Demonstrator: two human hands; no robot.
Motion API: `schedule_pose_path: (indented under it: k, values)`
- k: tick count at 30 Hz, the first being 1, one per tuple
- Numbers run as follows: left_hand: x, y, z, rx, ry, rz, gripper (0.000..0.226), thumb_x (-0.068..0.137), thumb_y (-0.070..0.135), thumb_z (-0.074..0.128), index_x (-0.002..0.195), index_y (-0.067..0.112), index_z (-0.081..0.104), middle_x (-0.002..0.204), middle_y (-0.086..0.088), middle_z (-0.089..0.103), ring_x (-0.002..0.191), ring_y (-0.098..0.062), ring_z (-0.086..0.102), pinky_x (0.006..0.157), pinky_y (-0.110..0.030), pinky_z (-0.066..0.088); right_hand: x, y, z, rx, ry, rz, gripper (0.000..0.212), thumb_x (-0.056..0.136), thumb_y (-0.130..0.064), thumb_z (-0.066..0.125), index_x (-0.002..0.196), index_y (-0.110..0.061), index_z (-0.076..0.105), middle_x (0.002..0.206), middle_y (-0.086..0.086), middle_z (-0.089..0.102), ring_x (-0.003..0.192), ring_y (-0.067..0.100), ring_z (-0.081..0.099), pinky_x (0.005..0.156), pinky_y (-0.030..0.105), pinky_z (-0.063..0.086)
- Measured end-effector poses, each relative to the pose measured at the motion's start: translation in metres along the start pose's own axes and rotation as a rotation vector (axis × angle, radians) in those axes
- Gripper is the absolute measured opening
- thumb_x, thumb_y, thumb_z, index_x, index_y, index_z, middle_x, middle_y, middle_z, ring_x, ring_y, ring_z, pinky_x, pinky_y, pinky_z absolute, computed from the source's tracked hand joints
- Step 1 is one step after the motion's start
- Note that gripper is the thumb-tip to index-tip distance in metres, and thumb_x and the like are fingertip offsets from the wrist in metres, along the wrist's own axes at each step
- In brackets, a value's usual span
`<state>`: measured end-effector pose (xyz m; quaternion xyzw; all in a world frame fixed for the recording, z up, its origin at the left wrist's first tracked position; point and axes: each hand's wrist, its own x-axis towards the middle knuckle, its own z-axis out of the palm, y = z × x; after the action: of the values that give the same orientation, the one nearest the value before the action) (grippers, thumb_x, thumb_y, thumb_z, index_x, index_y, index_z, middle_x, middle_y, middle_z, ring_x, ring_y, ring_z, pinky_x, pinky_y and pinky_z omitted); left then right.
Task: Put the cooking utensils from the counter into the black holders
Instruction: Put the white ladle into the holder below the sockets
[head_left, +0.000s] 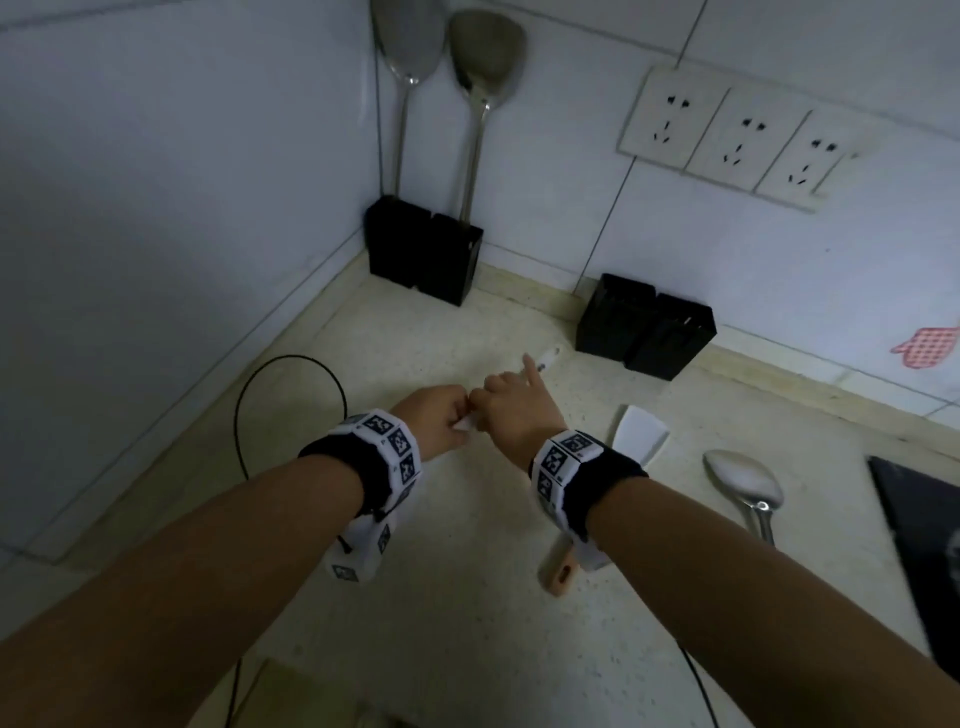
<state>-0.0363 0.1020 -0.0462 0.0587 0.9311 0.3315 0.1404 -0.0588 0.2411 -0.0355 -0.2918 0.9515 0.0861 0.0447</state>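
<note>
Both hands meet over the surface (467, 649), the left hand (434, 421) and right hand (511, 405) closed together on a white utensil (545, 359). A white spatula (638, 435) and a metal spoon (744, 480) lie on the surface to the right. Two metal utensils (485, 62) stand in the corner holder (423, 254); the other holder (644, 325) sits by the wall.

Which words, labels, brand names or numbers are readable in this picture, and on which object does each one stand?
No readable text in this view.
Left wristband: black-and-white square code markers only, no letters or numbers.
Right wristband: the same kind of markers, nothing to read.
Wall sockets: no visible brand or label.
Black holders and: plain, no marking that shows.
</note>
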Motion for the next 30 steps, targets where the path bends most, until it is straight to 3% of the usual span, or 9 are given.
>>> schedule_pose_path:
  k: [1,4,8,10,12,16,21,24,30]
  values:
    - [-0.002,0.007,-0.003,-0.012,0.017,0.029,0.006,0.085,0.014,0.063,0.088,0.012,0.058,0.094,-0.015,0.064,0.090,-0.030,0.062,0.076,-0.035,0.048,-0.003,0.008,-0.006,0.029,-0.014,0.013,0.021,0.094,-0.016,0.043,0.111,-0.018,0.056,0.117,0.008,0.061,0.119,0.029,0.051,0.119,0.050,0.007]
    - [-0.006,0.032,-0.011,0.015,0.181,0.141,0.021,0.089,0.014,0.057,0.109,0.009,0.061,0.111,-0.010,0.065,0.101,-0.024,0.061,0.089,-0.035,0.049,-0.014,0.047,-0.020,0.177,-0.043,0.123,0.008,0.092,-0.010,0.046,0.090,-0.018,0.044,0.110,0.012,0.065,0.105,0.031,0.059,0.106,0.040,0.031]
    - [0.005,0.072,-0.024,0.115,0.354,0.373,0.021,0.091,0.008,0.050,0.109,0.008,0.059,0.110,-0.010,0.062,0.102,-0.024,0.056,0.088,-0.037,0.047,-0.048,0.125,-0.024,0.202,0.028,0.431,0.018,0.090,-0.009,0.048,0.107,-0.014,0.052,0.108,0.012,0.065,0.101,0.031,0.061,0.089,0.036,0.041]
    - [0.016,0.092,-0.023,0.135,0.353,0.393,0.022,0.092,0.007,0.047,0.110,0.006,0.059,0.112,-0.011,0.060,0.102,-0.024,0.056,0.088,-0.036,0.046,-0.074,0.162,-0.020,0.485,0.034,0.613,0.017,0.090,-0.009,0.052,0.105,-0.014,0.056,0.100,0.012,0.062,0.097,0.030,0.061,0.080,0.033,0.040]
    - [0.028,0.106,-0.015,0.173,0.336,0.381,0.023,0.093,0.008,0.046,0.113,0.006,0.058,0.116,-0.010,0.059,0.104,-0.025,0.056,0.088,-0.031,0.043,-0.099,0.185,-0.014,0.939,0.104,0.678,0.009,0.088,-0.005,0.059,0.096,-0.009,0.057,0.090,0.013,0.058,0.084,0.027,0.058,0.072,0.029,0.043]
    - [0.050,0.125,0.010,0.391,0.176,0.309,0.031,0.097,0.013,0.038,0.125,0.009,0.051,0.132,-0.009,0.049,0.116,-0.023,0.050,0.097,-0.030,0.040,-0.131,0.200,-0.014,1.500,0.393,0.606,0.015,0.088,0.003,0.057,0.082,-0.009,0.051,0.075,0.009,0.060,0.068,0.018,0.056,0.062,0.022,0.046]
    - [0.072,0.162,0.041,0.599,0.034,0.339,0.035,0.098,0.015,0.034,0.131,0.011,0.046,0.137,-0.007,0.042,0.118,-0.021,0.047,0.096,-0.031,0.041,-0.126,0.223,-0.048,1.759,0.560,0.411,0.025,0.095,0.003,0.046,0.078,-0.015,0.050,0.086,0.008,0.063,0.088,0.021,0.061,0.074,0.030,0.047]
    - [0.089,0.187,0.056,0.601,0.038,0.352,0.039,0.098,0.016,0.035,0.136,0.011,0.041,0.142,-0.009,0.038,0.124,-0.021,0.043,0.100,-0.032,0.039,-0.118,0.249,-0.069,1.928,0.567,0.359,0.028,0.096,0.006,0.041,0.077,-0.014,0.049,0.084,0.009,0.058,0.085,0.018,0.058,0.078,0.032,0.047]
    - [0.126,0.197,0.062,0.654,0.015,0.161,0.055,0.097,0.024,0.037,0.149,0.019,0.018,0.159,-0.005,0.008,0.145,-0.026,0.015,0.116,-0.043,0.023,-0.073,0.292,-0.100,1.681,0.428,0.296,0.022,0.096,-0.002,0.046,0.078,-0.014,0.052,0.083,0.006,0.054,0.088,0.025,0.052,0.078,0.036,0.052]
